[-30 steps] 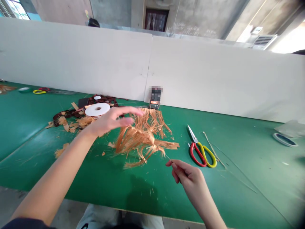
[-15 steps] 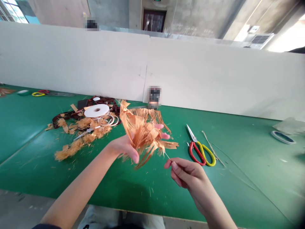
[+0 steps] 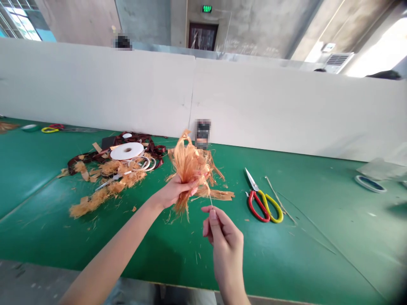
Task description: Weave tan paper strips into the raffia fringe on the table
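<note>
My left hand [image 3: 179, 189] is closed around a bunch of frayed orange-tan ribbon [image 3: 187, 163], its thumb lying across the strands. Loose ends stick up above the hand and hang below it. Between thumb and forefinger, my right hand [image 3: 221, 231] pinches a thin pale wire [image 3: 210, 200], which runs up into the bunch's lower right side. Flat strips of the same ribbon [image 3: 222, 195] lie on the green table just behind the hands. To the right rest scissors [image 3: 263, 205] with one red and one yellow handle, their blades slightly apart.
On the left is a pile of frayed ribbon scraps [image 3: 95, 201], a white spool [image 3: 127, 151] and dark red ribbon [image 3: 155, 150]. A thin stick [image 3: 278, 197] lies beyond the scissors, and a roll of tape [image 3: 370, 184] sits far right. A white partition [image 3: 270, 106] borders the green table [image 3: 143, 258].
My left hand has gone from spread fingers under the ribbon to a closed grip around it. The bunch is narrower and more upright. My right hand has moved left, still pinching the wire.
</note>
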